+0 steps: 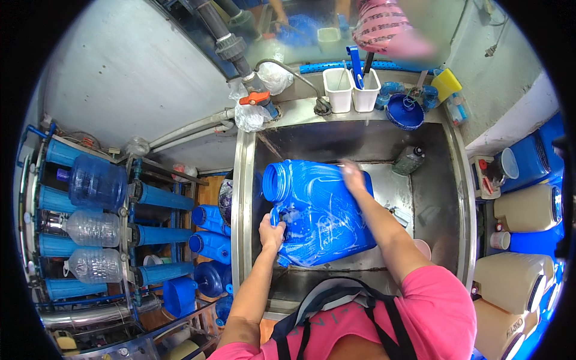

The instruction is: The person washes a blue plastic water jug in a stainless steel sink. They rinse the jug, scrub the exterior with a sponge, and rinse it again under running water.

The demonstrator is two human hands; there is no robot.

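Note:
A large blue plastic jug [321, 219] lies on its side in the steel sink [432, 198], with white suds streaked over it. Its round open mouth points to the far left. My left hand [273, 233] is closed around the jug's handle at the left. Over the jug's far right edge, my right hand [354, 178] touches the soapy surface. Motion smears its fingers, and whether anything sits under them cannot be made out.
A clear bottle [409, 161] stands in the sink's far right corner. White holders [339, 90] and a blue lid [405, 112] are on the back ledge. Water bottles lie on a rack [138, 237] at left. Beige jugs [510, 279] are stacked at right.

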